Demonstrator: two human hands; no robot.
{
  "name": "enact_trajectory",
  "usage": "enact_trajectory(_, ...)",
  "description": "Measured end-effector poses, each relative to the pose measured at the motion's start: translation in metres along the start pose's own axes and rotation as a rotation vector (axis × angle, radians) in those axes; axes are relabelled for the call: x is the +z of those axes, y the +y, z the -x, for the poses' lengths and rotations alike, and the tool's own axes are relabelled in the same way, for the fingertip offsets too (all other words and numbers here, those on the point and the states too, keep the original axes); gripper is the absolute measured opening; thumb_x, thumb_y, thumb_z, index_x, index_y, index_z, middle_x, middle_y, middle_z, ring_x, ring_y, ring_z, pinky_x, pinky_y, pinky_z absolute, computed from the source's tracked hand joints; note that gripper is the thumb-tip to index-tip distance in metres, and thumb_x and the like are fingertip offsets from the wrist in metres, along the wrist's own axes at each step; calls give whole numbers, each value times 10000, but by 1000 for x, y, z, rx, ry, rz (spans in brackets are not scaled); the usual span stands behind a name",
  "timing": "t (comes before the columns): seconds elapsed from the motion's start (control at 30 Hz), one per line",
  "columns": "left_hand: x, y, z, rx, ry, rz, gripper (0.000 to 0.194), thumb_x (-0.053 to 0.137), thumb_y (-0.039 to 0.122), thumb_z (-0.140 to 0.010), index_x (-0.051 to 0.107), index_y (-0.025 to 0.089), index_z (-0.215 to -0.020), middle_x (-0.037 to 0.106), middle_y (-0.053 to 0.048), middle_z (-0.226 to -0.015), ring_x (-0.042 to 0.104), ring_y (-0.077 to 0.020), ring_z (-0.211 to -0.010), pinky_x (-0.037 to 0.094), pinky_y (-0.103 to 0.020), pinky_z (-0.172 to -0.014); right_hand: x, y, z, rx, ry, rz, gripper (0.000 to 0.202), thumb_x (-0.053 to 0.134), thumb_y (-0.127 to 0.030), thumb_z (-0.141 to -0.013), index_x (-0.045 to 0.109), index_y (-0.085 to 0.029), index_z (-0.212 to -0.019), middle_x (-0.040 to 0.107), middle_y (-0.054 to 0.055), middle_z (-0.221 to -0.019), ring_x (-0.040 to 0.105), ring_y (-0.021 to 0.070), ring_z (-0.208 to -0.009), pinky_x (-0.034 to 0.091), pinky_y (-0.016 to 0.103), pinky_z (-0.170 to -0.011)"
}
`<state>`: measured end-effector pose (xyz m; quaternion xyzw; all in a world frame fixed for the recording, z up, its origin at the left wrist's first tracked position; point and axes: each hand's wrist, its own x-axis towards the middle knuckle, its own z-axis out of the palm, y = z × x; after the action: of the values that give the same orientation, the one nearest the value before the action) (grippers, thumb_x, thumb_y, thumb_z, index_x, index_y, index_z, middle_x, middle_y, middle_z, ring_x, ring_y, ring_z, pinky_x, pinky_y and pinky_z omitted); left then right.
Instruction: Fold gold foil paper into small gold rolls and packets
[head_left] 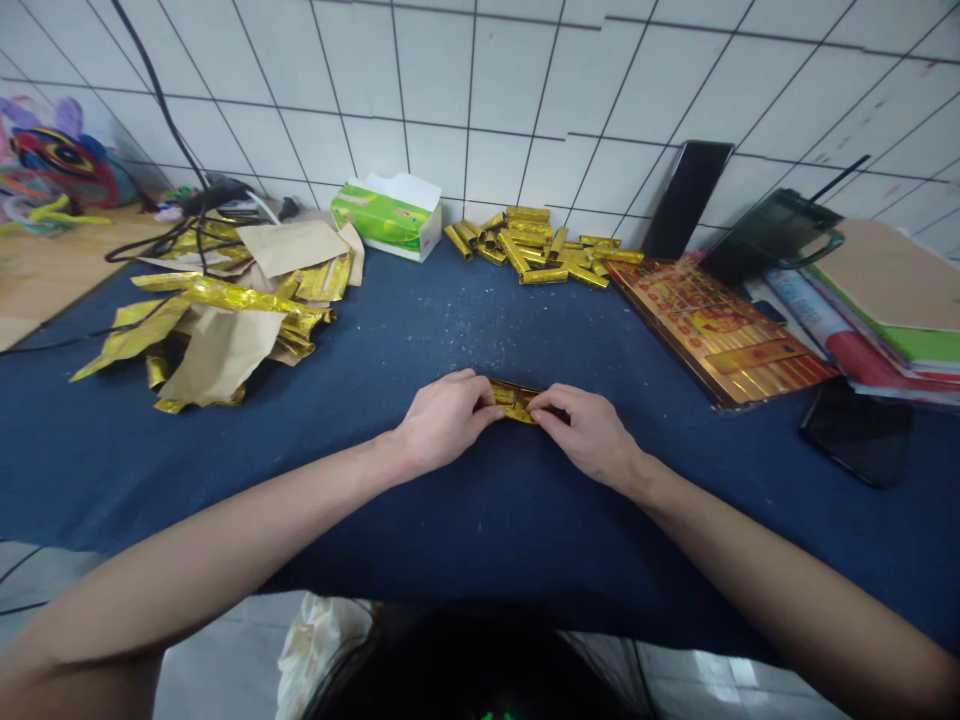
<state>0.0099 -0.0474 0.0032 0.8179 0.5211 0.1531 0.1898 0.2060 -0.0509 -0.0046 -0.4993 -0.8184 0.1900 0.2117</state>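
A small piece of gold foil paper lies between my two hands on the dark blue tablecloth, its edges partly folded. My left hand pinches its left end, thumb in front and fingers curled behind. At the right end, my right hand grips the same paper between thumb and fingertips. Both palms face down near the cloth, and the fingers cover the paper's ends. Beyond the hands, against the wall, several folded gold paper rolls lie in a loose pile.
Crumpled gold and brown paper scraps spread at the left, with a black cable over them. At the back stands a green tissue box. To the right are a gold-red packet, a dark mug, a phone and stacked books.
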Motion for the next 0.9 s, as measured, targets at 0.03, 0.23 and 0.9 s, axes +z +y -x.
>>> enact_trajectory(0.03,0,0,0,17,8,3,126,543,298,-800,576,183,-761,540,2,-755,540,-147,-722,430,-272,-640,0,0,0,2,-2,-10,133,490,-159,-807,610,-195,-762,644,9,-787,593,152,-742,451,290,-677)
enact_trajectory(0.23,6,-1,0,140,75,-29,88,584,256,-777,643,201,-814,544,-16,-846,521,-156,-815,432,-289,-735,4,2,4,-110,57,-1,129,482,-190,-832,606,-199,-799,624,12,-765,571,150,-748,443,286,-695)
enact_trajectory(0.9,7,5,-1,12,6,-29,67,478,220,-830,527,181,-852,622,0,-769,575,-162,-709,428,-304,-663,11,2,9,-236,119,169,164,484,-210,-851,630,-168,-790,611,32,-766,554,142,-718,448,265,-655)
